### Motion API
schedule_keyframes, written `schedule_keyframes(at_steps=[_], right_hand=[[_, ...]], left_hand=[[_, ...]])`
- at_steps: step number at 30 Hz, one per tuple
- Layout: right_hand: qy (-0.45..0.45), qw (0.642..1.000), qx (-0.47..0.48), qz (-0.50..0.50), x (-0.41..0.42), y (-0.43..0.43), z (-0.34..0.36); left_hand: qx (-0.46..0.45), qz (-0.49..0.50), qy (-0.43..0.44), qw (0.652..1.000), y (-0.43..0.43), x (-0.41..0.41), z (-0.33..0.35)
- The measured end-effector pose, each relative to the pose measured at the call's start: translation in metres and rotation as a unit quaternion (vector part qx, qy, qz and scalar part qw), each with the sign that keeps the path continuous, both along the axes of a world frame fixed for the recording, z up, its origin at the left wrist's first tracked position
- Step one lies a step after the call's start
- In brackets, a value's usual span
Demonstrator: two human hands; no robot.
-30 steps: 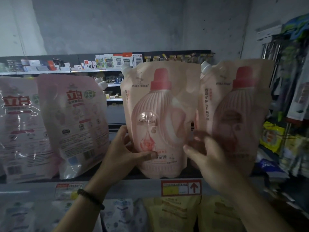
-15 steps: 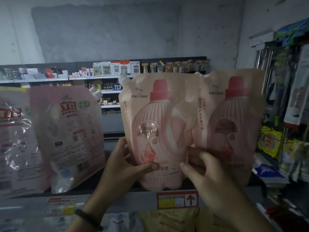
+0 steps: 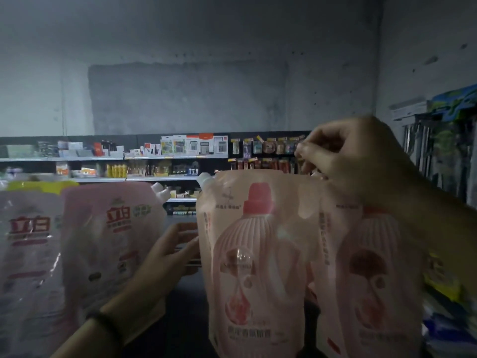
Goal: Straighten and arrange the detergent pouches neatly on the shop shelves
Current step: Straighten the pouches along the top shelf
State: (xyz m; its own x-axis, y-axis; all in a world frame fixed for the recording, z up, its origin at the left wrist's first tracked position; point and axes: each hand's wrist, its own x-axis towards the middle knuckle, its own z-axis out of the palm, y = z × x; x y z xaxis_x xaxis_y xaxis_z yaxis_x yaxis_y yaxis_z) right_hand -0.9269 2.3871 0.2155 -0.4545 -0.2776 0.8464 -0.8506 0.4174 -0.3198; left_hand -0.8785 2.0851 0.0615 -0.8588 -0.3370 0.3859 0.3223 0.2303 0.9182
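Head camera: A person stands at a dimly lit shop shelf (image 3: 185, 321) with two peach detergent pouches upright side by side toward its right end. The left peach pouch (image 3: 255, 267), printed with a ribbed bottle and a red cap, overlaps the left edge of the right peach pouch (image 3: 366, 275).

The left hand (image 3: 167, 257) is spread with its fingers straight, the fingertips reaching the left edge of the left peach pouch and closed round nothing. A dark wristband (image 3: 108, 329) circles that wrist.

The right hand (image 3: 361, 164) is raised over the pouches, its fingers (image 3: 303, 153) curled down and pinching at the top left corner of the right peach pouch, though blur hides the exact contact.

Toward the shelf's left end stand two pink pouches with red characters, one (image 3: 113, 241) leaning just beside the left hand, the other (image 3: 28, 244) at the picture's left edge.

Behind, rear shelves (image 3: 154, 158) carry small boxed goods along a grey concrete wall (image 3: 185, 99). Hanging packets (image 3: 449, 156) fill the right side.
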Motion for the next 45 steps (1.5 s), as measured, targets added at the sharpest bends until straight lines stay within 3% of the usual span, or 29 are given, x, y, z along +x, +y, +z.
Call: schedule_keyframes(at_steps=[6, 19, 26, 32, 45], right_hand=[[-0.114, 0.986, 0.118, -0.006, -0.059, -0.033, 0.052], [-0.161, 0.91, 0.382, 0.004, -0.113, -0.068, 0.052], [-0.143, 0.908, 0.393, -0.001, -0.119, -0.071, 0.06], [-0.159, 0.895, 0.417, 0.003, -0.122, -0.066, 0.057], [-0.18, 0.892, 0.415, 0.011, -0.106, -0.054, 0.059]], left_hand=[[0.037, -0.067, -0.022, 0.997, -0.001, -0.026, 0.011], [0.041, -0.082, 0.011, 0.996, -0.008, -0.044, 0.041], [-0.017, -0.052, -0.022, 0.998, -0.02, -0.04, 0.084], [-0.061, -0.109, -0.087, 0.988, -0.025, -0.033, 0.097], [-0.088, -0.126, -0.095, 0.984, -0.017, -0.034, 0.102]])
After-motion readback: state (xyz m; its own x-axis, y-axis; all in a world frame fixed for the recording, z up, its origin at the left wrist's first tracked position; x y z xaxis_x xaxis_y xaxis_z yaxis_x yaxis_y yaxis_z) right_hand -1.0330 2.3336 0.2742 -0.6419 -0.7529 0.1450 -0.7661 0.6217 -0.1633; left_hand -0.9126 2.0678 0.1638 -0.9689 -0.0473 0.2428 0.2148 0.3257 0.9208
